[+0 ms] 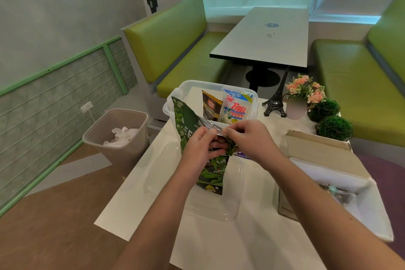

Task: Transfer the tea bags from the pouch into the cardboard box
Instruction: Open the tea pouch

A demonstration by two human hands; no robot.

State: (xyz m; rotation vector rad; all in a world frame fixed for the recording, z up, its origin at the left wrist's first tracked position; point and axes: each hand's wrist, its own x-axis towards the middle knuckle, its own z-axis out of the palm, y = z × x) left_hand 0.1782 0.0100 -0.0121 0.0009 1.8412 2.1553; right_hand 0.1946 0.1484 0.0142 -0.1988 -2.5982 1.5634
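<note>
A green leaf-printed tea pouch is held upright above the white table. My left hand grips the pouch's upper part, fingers curled round it. My right hand pinches the silvery torn top edge of the pouch. An open cardboard box lies at the right of the table, its flap raised. Inside it sits a white liner with a few small items, partly hidden by my right forearm. No tea bags show outside the pouch.
A clear plastic bin behind the pouch holds a dark granules packet and a salt bag. A small tower model, a flower pot and two green balls stand at the back right. A waste bin stands on the floor at left.
</note>
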